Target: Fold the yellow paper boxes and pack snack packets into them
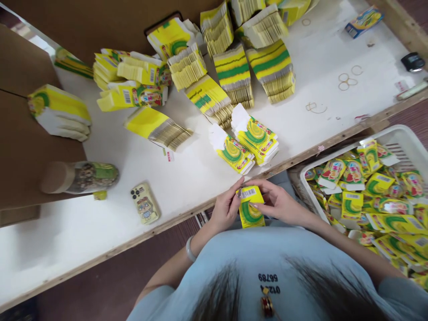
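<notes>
A small yellow and green carton (250, 213) with a barcode near its top is held close to my body, in front of the table edge. My left hand (226, 206) grips its left side, the thumb near the top. From the right, my right hand (276, 200) pinches it, fingers at the top edge and thumb on its face. Just beyond my hands, two small stacks of flat cartons lie on the table: a left stack (232, 151) and a right stack (256, 138), both with white flaps showing.
Bundles of flat cartons (234, 73) fill the table's back. A phone (145, 203) and a jar (90, 176) lie at left. Rubber bands (347, 81) and a blue box (364, 21) sit at right. A white basket (397, 133) of cartons stands beside me, right of the table edge.
</notes>
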Motion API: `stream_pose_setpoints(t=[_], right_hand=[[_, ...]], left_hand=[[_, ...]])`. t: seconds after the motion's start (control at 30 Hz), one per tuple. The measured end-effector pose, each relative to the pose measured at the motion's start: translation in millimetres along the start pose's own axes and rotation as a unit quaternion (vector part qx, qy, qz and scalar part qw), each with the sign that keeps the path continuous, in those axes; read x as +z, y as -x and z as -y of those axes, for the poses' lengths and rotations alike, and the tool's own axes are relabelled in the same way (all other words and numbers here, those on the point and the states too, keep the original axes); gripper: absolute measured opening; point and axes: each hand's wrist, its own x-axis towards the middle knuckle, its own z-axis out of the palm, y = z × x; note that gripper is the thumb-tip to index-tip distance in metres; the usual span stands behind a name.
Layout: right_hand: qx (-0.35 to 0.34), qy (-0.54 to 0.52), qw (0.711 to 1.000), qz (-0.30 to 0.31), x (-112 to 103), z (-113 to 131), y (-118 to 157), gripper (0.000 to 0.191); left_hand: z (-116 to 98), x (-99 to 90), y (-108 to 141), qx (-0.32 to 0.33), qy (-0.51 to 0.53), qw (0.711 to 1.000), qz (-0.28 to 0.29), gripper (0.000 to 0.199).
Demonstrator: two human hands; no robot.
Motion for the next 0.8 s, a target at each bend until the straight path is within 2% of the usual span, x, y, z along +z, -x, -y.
stream_pose_setpoints(t=[0.1,0.13,0.2,0.23,0.27,0.3,0.33,0.37,0.4,0.43,0.5,0.53,0.57,0.63,0.73,0.8], right_hand=[[0.014,-0.042,0.999,0.03,-0.1,-4.0,-1.9,0.041],[0.02,-0.043,0.999,0.01,-1.2,-5.3,-1.8,0.038],[0.02,-0.016,0.997,-0.076,-11.1,-6.6,3.8,0.033],[0.01,0.016,0.991,-0.132,-22.0,-6.0,10.7,0.032],[-0.004,0.063,0.979,-0.194,-37.8,-4.3,21.1,0.031],[-0.019,0.127,0.958,-0.256,-58.0,-1.6,34.9,0.032],[-0.034,0.204,0.926,-0.316,-81.4,2.0,51.4,0.034],[-0.032,0.293,0.88,-0.372,-106.2,6.2,69.7,0.037],[-0.01,0.392,0.823,-0.411,-130.0,10.6,88.0,0.041],[0.035,0.485,0.765,-0.423,-150.6,15.1,104.7,0.046],[0.055,0.595,0.671,-0.439,-174.8,23.1,126.5,0.06],[0.042,0.627,0.642,-0.439,-177.3,26.4,129.4,0.067],[0.014,0.643,0.632,-0.432,-173.7,29.1,126.3,0.071],[-0.053,0.648,0.649,-0.396,-153.5,33.0,104.2,0.067],[-0.173,0.615,0.684,-0.351,-108.7,35.7,45.8,0.05],[-0.266,0.579,0.688,-0.347,-77.6,35.8,2.0,0.052]], left_hand=[[-2.6,-0.1,-2.2,0.031,-0.036,0.998,0.028,0.051],[-3.4,-2.0,-6.6,0.053,-0.057,0.996,0.05,0.05],[-3.1,-11.6,-23.9,0.107,-0.119,0.984,0.072,0.044],[-1.3,-19.8,-37.5,0.133,-0.157,0.977,0.055,0.04],[1.7,-30.2,-54.2,0.151,-0.197,0.969,0.014,0.036],[5.8,-42.3,-73.2,0.148,-0.227,0.959,-0.077,0.032],[10.9,-55.2,-93.8,0.141,-0.252,0.941,-0.174,0.027],[16.4,-68.0,-114.7,0.119,-0.268,0.923,-0.249,0.031],[22.1,-79.8,-134.6,0.095,-0.269,0.911,-0.298,0.043],[27.4,-89.7,-152.6,0.066,-0.26,0.913,-0.308,0.05],[35.5,-103.3,-179.4,0.0,-0.236,0.94,-0.248,0.036],[37.9,-107.4,-187.4,-0.016,-0.233,0.95,-0.21,0.027],[39.0,-110.3,-192.0,-0.016,-0.241,0.954,-0.179,0.025],[37.7,-114.6,-191.9,0.032,-0.287,0.944,-0.158,0.031],[26.8,-118.5,-175.6,0.141,-0.358,0.902,-0.197,0.03],[13.6,-115.1,-157.5,0.186,-0.354,0.883,-0.244,0.037]])
